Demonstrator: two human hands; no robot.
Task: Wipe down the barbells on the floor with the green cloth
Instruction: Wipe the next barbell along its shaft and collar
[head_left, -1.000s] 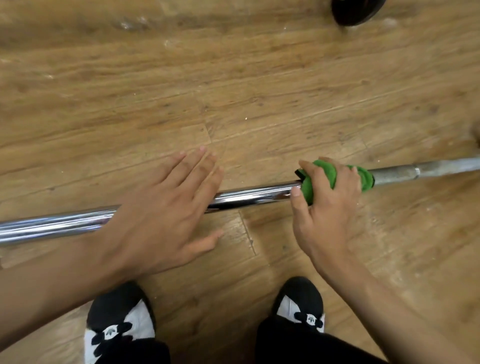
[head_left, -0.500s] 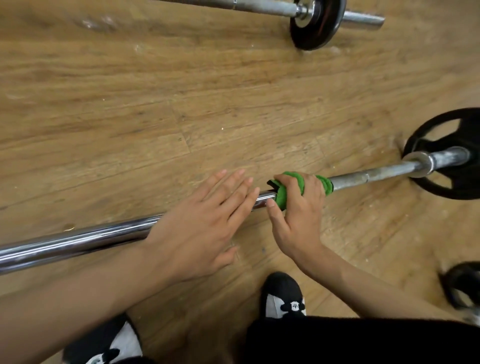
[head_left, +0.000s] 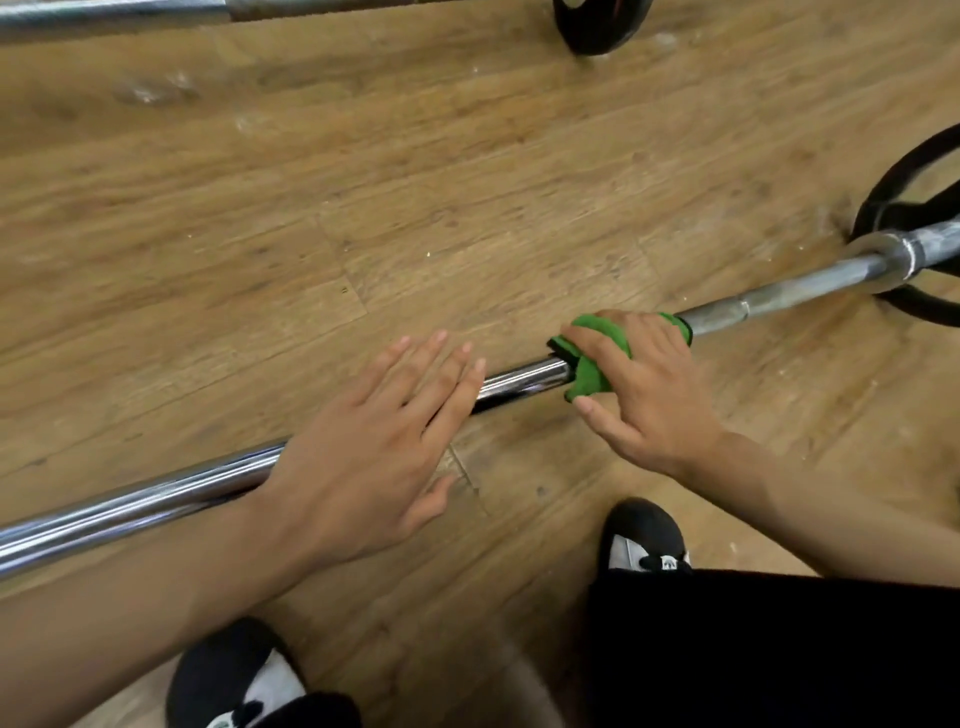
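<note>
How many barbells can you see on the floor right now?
2. One chrome steel barbell runs diagonally across the middle, under the left hand and green cloth; a second grey steel barbell lies along the top edge. Others may be out of view.

Floor (head_left: 467, 182): wood-grain planks in a mid-brown tone, with joints visible between boards (head_left: 353, 291). Whitish scuff marks (head_left: 156, 88) are noted towards the upper left, and small pale specks (head_left: 428, 254) lie scattered over the planks. Left shoe (head_left: 234, 680): black with white panels, at the bottom edge, partly cut off. Right shoe (head_left: 641, 535): same pattern, toe pointing up the frame. Black garment (head_left: 779, 649): covers the right leg and overlaps the rear of the right shoe.
</note>
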